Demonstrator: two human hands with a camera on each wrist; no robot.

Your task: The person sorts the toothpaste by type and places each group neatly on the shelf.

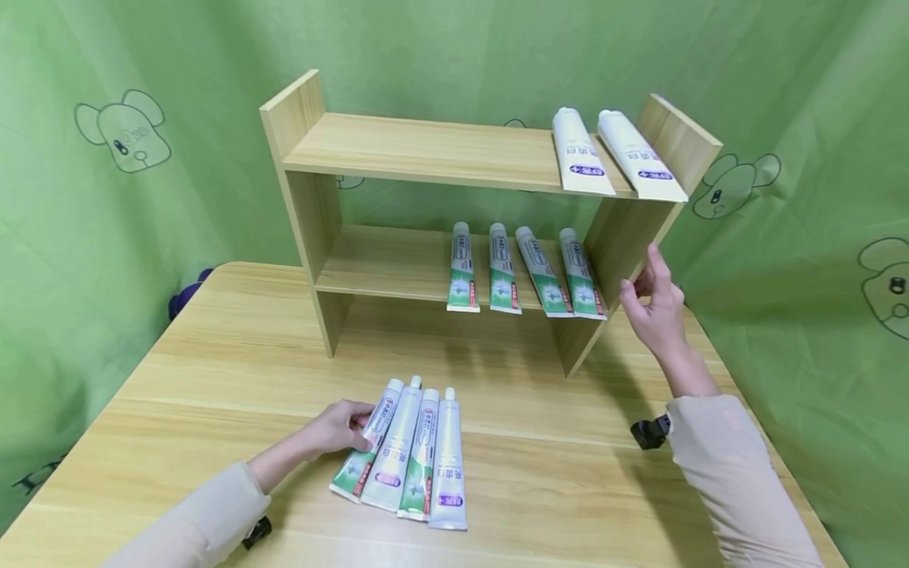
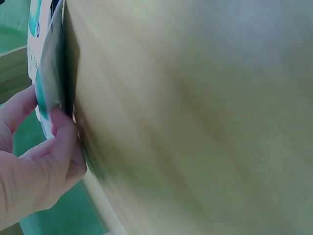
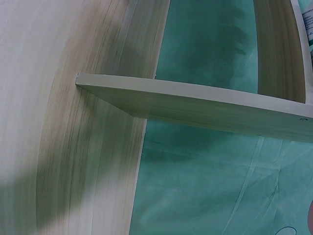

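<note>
My left hand (image 1: pixel 334 430) pinches the leftmost green-and-white toothpaste tube (image 1: pixel 351 473) of a row lying on the table. In the left wrist view, thumb and fingers close on the edge of that tube (image 2: pixel 52 73). Right beside it lie a white toothpaste tube (image 1: pixel 399 450), another green-and-white one (image 1: pixel 420 457) and another white one (image 1: pixel 448 465), caps away from me. My right hand (image 1: pixel 656 308) holds nothing; it is raised beside the right panel of the wooden shelf (image 1: pixel 625 237), thumb and index finger apart. Whether it touches the panel I cannot tell.
Two white tubes (image 1: pixel 582 154) lie at the right end of the top shelf board (image 1: pixel 426 150). Several green-and-white tubes (image 1: pixel 503 272) lie on the middle board (image 1: pixel 390 260), toward the right. Green cloth (image 1: pixel 177 63) hangs behind and around the wooden table (image 1: pixel 213 355).
</note>
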